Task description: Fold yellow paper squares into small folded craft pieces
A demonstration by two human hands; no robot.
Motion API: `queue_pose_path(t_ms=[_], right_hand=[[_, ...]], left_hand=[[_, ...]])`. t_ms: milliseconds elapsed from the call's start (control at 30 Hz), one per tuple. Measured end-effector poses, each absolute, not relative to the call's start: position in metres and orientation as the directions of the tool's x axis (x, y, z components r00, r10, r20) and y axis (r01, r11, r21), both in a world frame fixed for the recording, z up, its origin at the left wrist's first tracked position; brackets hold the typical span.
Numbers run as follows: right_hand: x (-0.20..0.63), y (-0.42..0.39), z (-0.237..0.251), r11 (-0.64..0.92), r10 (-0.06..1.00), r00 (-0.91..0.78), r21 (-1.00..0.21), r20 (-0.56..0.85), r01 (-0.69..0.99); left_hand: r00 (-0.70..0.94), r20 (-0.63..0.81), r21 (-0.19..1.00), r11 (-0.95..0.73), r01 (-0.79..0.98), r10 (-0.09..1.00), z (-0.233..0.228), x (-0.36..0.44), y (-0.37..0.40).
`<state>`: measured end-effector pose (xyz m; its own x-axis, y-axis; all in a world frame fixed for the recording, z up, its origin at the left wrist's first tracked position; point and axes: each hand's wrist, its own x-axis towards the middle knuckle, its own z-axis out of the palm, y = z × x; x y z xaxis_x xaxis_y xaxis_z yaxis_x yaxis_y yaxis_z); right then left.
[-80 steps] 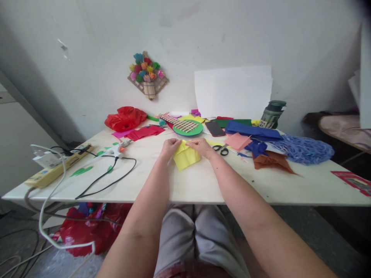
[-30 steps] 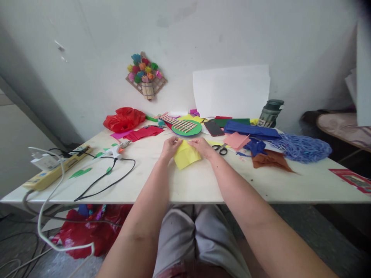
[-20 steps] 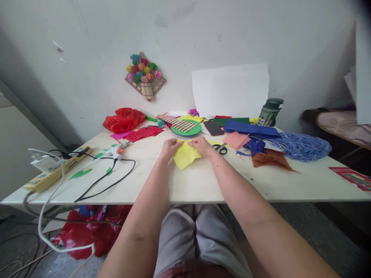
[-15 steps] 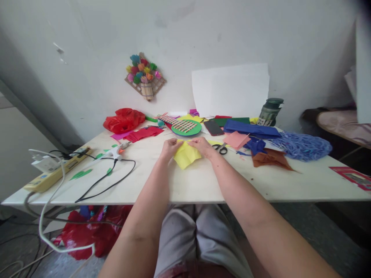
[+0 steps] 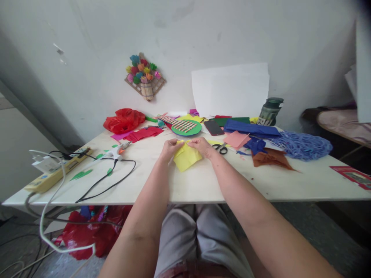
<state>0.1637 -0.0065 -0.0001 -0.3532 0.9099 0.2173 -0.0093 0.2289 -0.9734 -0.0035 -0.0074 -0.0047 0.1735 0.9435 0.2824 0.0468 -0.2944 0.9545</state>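
Note:
A square of yellow crepe paper (image 5: pixel 187 157) hangs over the white table, its upper edge pinched from both sides. My left hand (image 5: pixel 171 148) grips the left part of that edge between thumb and fingers. On the other side my right hand (image 5: pixel 202 146) holds the edge the same way, a small gap away. Black-handled scissors (image 5: pixel 222 148) lie just right of my right hand, their blades partly under a salmon paper stack (image 5: pixel 237 139). Beyond my hands rests a green round piece with a lattice of striped sticks (image 5: pixel 185 126).
A glue gun (image 5: pixel 116 152) with its black cord lies left, near a power strip (image 5: pixel 58 172) and green paper leaves (image 5: pixel 81 174). Red plastic (image 5: pixel 124 120), a phone (image 5: pixel 213 127), blue paper (image 5: pixel 252 129), a bottle (image 5: pixel 270 112), blue yarn (image 5: pixel 304 146) and brown paper (image 5: pixel 272 158) line the back and right.
The lower part of the yellow paper has swung slightly down and to the right. Both hands keep their pinch in nearly the same place.

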Motion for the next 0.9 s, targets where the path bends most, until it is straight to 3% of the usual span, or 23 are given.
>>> queue_pose_path(t_ms=[233, 500, 767, 900], right_hand=[[0.163, -0.005, -0.001, 0.223, 0.914, -0.347, -0.975, 0.209, 0.001], [0.164, -0.003, -0.004, 0.191, 0.901, -0.39, -0.981, 0.187, -0.029], [0.164, -0.001, -0.001, 0.11, 0.941, -0.303, -0.982, 0.153, -0.155], [0.16, 0.002, -0.004, 0.067, 0.945, -0.307, -0.986, 0.111, -0.152]], left_hand=[[0.088, 0.363, 0.922, -0.371, 0.114, 0.928, -0.005, -0.006, -0.004], [0.151, 0.261, 0.957, -0.276, 0.087, 0.953, -0.007, -0.006, -0.004], [-0.293, 0.404, 0.913, -0.402, 0.069, 0.867, -0.008, -0.007, 0.007], [-0.368, 0.402, 0.91, -0.411, 0.058, 0.838, -0.012, -0.008, 0.014]])
